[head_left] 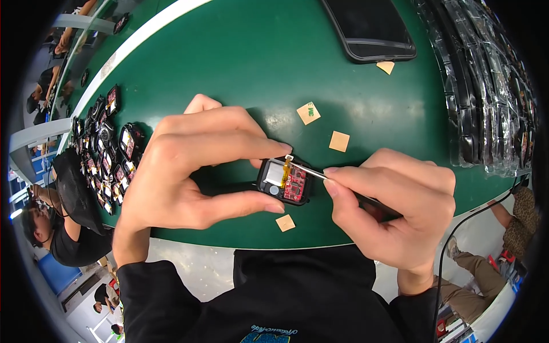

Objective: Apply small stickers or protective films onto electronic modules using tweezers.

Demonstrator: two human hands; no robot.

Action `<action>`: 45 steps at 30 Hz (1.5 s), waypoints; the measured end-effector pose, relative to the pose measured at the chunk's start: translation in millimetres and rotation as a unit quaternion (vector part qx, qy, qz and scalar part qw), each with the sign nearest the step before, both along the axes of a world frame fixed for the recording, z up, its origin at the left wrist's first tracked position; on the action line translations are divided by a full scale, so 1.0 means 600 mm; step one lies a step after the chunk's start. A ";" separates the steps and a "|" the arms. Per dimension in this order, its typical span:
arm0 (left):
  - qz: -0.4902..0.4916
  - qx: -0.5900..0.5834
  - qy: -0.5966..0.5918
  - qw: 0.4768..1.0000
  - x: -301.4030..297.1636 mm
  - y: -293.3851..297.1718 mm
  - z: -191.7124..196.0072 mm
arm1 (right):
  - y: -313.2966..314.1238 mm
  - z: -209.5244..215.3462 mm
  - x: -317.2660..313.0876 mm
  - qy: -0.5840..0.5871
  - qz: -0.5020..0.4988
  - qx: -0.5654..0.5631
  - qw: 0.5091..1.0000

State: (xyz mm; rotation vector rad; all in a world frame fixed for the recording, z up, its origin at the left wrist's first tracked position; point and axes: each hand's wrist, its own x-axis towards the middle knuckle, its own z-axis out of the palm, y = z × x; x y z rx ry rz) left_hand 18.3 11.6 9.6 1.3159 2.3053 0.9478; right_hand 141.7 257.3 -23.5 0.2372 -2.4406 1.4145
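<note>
Between the thumb and fingers of my left hand sits an opened smartwatch case, black and roughly square. Inside it show a silver battery, a red circuit board and a yellow flex cable. My right hand pinches metal tweezers, their tips touching the small pale end of the flex cable at the case's upper edge. Whether the tips grip that end, I cannot tell. Small tan square stickers lie on the green table around the case.
Many opened watch cases are heaped at the left table edge. A black phone lies at the far right. Stacks of clear plastic trays with black parts line the right side, and a black cable hangs there. Other people sit at left and right.
</note>
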 end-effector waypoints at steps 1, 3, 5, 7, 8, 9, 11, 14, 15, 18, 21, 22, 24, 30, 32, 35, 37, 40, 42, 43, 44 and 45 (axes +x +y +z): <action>-0.003 0.001 0.008 1.000 -0.001 -0.001 -0.001 | 0.000 0.000 0.000 -0.002 -0.002 0.006 1.000; -0.007 0.001 0.015 1.000 -0.001 -0.001 -0.001 | 0.001 -0.003 0.001 -0.004 0.000 0.004 1.000; -0.001 -0.016 0.014 1.000 0.000 -0.001 0.001 | 0.001 -0.003 0.001 -0.004 0.001 0.002 1.000; 0.008 -0.014 0.010 1.000 0.002 0.002 0.001 | 0.002 -0.002 0.001 0.011 -0.007 0.001 1.000; 0.018 -0.013 0.005 1.000 0.002 0.002 0.001 | 0.002 -0.001 0.001 0.011 -0.007 0.002 1.000; 0.018 -0.014 0.006 1.000 0.003 0.004 0.002 | 0.003 -0.002 0.003 0.025 -0.015 0.014 0.999; 0.016 -0.016 0.009 1.000 0.004 0.005 0.002 | 0.003 -0.006 0.003 0.040 -0.022 0.024 0.999; 0.008 -0.015 0.012 1.000 -0.001 0.006 0.003 | 0.002 -0.012 0.000 0.091 -0.023 0.039 0.995; 0.009 -0.016 0.012 1.000 -0.001 0.006 0.004 | 0.001 -0.012 0.000 0.090 -0.020 0.043 0.995; 0.005 -0.020 0.007 1.000 -0.002 0.007 0.007 | -0.001 -0.014 -0.001 0.089 -0.015 0.045 0.995; 0.001 -0.030 0.001 1.000 -0.003 0.004 0.007 | -0.003 -0.015 -0.002 0.087 -0.011 0.040 0.995; -0.003 -0.027 -0.003 1.000 -0.004 0.002 0.005 | -0.004 -0.016 -0.003 0.084 -0.007 0.038 0.996; -0.008 -0.024 -0.006 1.000 -0.010 -0.002 0.001 | -0.004 -0.012 0.000 0.060 -0.006 0.024 0.998; -0.057 0.016 -0.044 0.997 -0.029 -0.014 -0.008 | 0.003 0.001 0.002 0.008 0.009 0.005 1.000; -0.065 0.012 -0.047 0.997 -0.029 -0.015 -0.007 | 0.005 0.002 0.002 0.001 0.013 0.004 1.000; -0.066 0.015 -0.048 0.997 -0.031 -0.014 -0.009 | 0.006 0.002 0.000 -0.001 0.021 0.002 1.000; -0.070 0.018 -0.041 0.997 -0.031 -0.014 -0.010 | 0.007 0.001 0.001 -0.009 0.026 0.000 1.000; -0.073 0.018 -0.031 0.997 -0.030 -0.013 -0.009 | 0.007 0.000 0.001 -0.007 0.030 -0.002 1.000; -0.074 0.015 -0.028 0.997 -0.030 -0.012 -0.010 | 0.006 -0.002 0.000 -0.007 0.033 -0.005 0.999; -0.074 0.020 -0.022 0.997 -0.029 -0.012 -0.011 | 0.006 -0.002 -0.001 -0.007 0.035 -0.007 0.999; -0.074 0.025 -0.016 0.997 -0.028 -0.011 -0.012 | 0.005 -0.002 -0.001 -0.007 0.035 -0.007 0.999; -0.074 0.025 -0.016 0.997 -0.027 -0.010 -0.010 | 0.005 -0.002 -0.002 -0.007 0.036 -0.007 0.999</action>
